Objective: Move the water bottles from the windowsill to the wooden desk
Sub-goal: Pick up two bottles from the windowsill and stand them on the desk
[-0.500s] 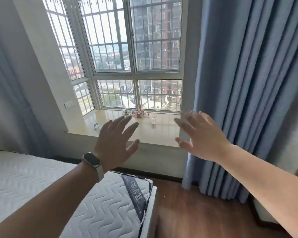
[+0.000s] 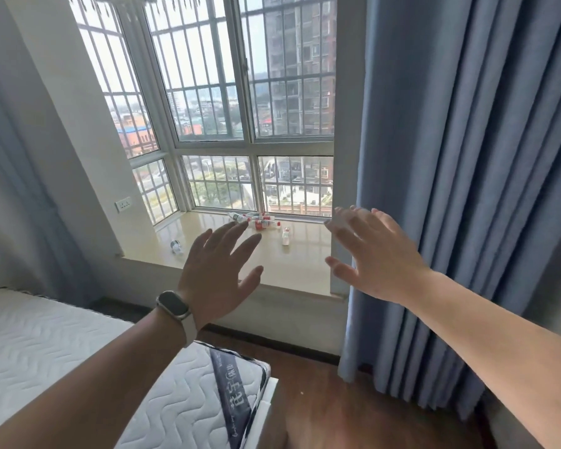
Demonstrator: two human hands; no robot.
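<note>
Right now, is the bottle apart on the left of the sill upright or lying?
Lying: the lone bottle rests on its side on the windowsill.

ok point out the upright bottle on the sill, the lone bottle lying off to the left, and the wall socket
upright bottle (image 2: pixel 285 237), head view, on its clear body
lone lying bottle (image 2: pixel 176 246), head view, on its middle
wall socket (image 2: pixel 123 205), head view, centre of the plate

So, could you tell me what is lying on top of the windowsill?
On the windowsill: a bottle cluster by the glass, one upright bottle, one lone bottle left. The left hand covers part.
</note>
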